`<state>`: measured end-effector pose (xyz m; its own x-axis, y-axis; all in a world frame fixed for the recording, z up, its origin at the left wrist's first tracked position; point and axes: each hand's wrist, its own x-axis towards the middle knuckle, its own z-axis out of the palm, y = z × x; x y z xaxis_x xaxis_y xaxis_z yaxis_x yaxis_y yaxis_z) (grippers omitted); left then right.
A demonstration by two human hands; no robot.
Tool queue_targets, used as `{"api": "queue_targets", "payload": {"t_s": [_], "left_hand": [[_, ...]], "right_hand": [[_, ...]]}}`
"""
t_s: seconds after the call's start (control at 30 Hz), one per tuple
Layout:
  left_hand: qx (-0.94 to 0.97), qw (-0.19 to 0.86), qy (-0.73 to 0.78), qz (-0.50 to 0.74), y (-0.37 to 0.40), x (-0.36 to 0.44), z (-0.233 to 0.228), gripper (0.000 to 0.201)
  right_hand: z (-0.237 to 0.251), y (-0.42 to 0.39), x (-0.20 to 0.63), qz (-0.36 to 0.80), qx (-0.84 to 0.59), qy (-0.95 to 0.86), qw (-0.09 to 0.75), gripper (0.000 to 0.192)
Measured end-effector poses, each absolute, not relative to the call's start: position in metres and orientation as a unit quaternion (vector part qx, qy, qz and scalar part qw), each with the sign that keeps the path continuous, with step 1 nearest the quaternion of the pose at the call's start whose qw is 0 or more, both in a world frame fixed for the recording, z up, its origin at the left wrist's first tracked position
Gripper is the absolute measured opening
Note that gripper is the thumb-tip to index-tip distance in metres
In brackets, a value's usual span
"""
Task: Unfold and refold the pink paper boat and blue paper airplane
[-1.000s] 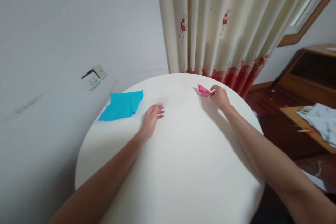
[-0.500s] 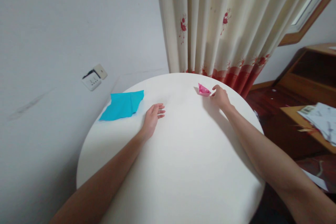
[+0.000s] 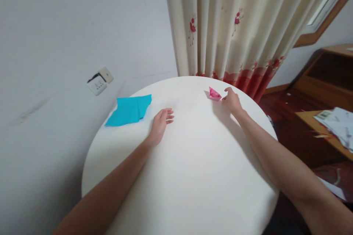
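Desk (image 3: 193, 176) near part bare. L hand (image 3: 160, 123) resting flat, open, holding nothing, just beside blue paper (image 3: 129, 110), which looks only partly folded. R hand (image 3: 233, 101) at far edge, fingertips touching pink boat (image 3: 214, 94), grip unclear; pink piece looking finished. Curtain (image 3: 234, 25) hanging behind.

Round white table (image 3: 193, 176) at centre, close against a plain pale grey wall (image 3: 68, 25) to its left. On that wall, a white socket plate (image 3: 99, 80) hanging loose. Behind the table, pleated cream curtain with red flower print and red hem (image 3: 237, 25). Right of the table, dark red-brown wooden floor (image 3: 278, 106), brown wooden shelving (image 3: 325, 80), wood-framed window (image 3: 325, 11) above. Soft, even daylight.
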<state>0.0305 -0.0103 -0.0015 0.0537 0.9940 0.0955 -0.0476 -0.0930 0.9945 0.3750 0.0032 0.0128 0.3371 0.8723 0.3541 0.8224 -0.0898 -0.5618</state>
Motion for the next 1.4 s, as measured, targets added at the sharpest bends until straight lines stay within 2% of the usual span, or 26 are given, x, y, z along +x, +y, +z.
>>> {"api": "queue_targets", "payload": {"t_s": [0.17, 0.27, 0.43, 0.6, 0.7, 0.87, 0.97, 1.17, 1.4], "left_hand": [[0.557, 0.474, 0.467, 0.496, -0.014, 0.034, 0.002, 0.034], [0.595, 0.445, 0.484, 0.462, -0.019, 0.039, 0.003, 0.026], [0.709, 0.327, 0.477, 0.404, -0.025, 0.036, 0.007, 0.025], [0.78, 0.091, 0.511, 0.35, -0.011, 0.002, 0.022, 0.038], [0.745, 0.022, 0.592, 0.307, 0.004, -0.026, 0.025, 0.051], [0.698, 0.02, 0.672, 0.245, 0.018, -0.052, 0.013, 0.073], [0.681, 0.049, 0.69, 0.241, 0.021, -0.057, 0.001, 0.078], [0.655, 0.059, 0.698, 0.284, 0.024, -0.062, -0.004, 0.067], [0.681, -0.004, 0.659, 0.319, 0.002, -0.041, 0.026, 0.056]], "right_hand": [[0.038, -0.01, 0.355, -0.022, -0.686, -0.549, 0.476, 0.043], [0.045, -0.022, 0.327, -0.001, -0.624, -0.592, 0.51, 0.037], [0.032, -0.042, 0.28, 0.096, -0.526, -0.708, 0.462, 0.034], [0.015, -0.056, 0.252, 0.169, -0.487, -0.762, 0.392, 0.033], [0.011, -0.06, 0.245, 0.191, -0.483, -0.772, 0.368, 0.031], [0.009, -0.061, 0.245, 0.206, -0.484, -0.773, 0.354, 0.028], [0.009, -0.06, 0.246, 0.209, -0.486, -0.769, 0.36, 0.027], [0.007, -0.059, 0.247, 0.216, -0.494, -0.761, 0.361, 0.025], [0.003, -0.055, 0.248, 0.209, -0.501, -0.761, 0.354, 0.025]]}}
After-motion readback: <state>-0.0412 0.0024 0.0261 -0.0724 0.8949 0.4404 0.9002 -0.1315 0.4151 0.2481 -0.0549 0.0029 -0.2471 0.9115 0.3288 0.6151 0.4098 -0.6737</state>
